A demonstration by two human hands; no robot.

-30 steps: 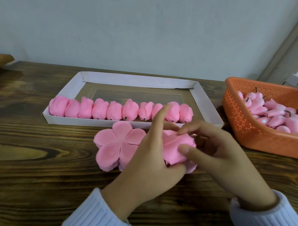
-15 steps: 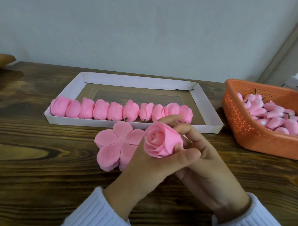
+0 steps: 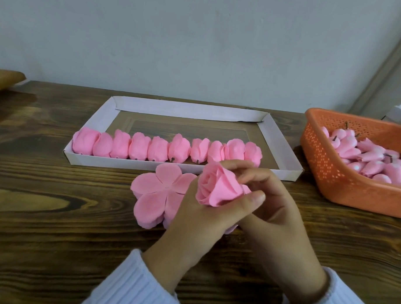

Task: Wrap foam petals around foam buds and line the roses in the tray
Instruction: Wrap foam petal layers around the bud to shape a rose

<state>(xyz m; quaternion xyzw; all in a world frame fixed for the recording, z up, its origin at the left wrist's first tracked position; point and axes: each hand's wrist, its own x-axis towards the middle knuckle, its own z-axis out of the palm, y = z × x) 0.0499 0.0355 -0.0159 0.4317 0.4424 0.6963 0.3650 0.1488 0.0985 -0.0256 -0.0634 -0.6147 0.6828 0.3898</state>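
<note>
Where a second ago both hands lay folded over the pink foam and hid it, the wrapped rose (image 3: 216,186) now shows its spiral face to the camera. Its pose is much as it was half a second back.

- Wrapped rose: one, held just above the table (image 3: 56,215), in front of the tray's near wall and beside the petal stack.
- Left hand (image 3: 192,222): one. It grips the rose, thumb laid across its lower right edge, with the other fingers hidden behind the bloom.
- Right hand (image 3: 277,213): one. Its fingers curl against the rose's right and back side, and the fingertips touch the outer petal.
- Petal stack (image 3: 155,193): one pile of flat five-lobed pink pieces on the table, partly behind the left hand. The layers cannot be counted.
- Tray (image 3: 283,152): one, white card with low walls, lying beyond the hands.
- Finished roses (image 3: 168,147): ten, side by side in a single row along the tray's near wall — the same ten as a second ago.
- Basket (image 3: 343,191): one, orange and perforated, to the right of the tray.
- Buds (image 3: 376,162): a heap inside the basket, some with dark stems showing. They are too piled and cropped for a count.
- Sleeves (image 3: 131,286): two, white and ribbed.
</note>
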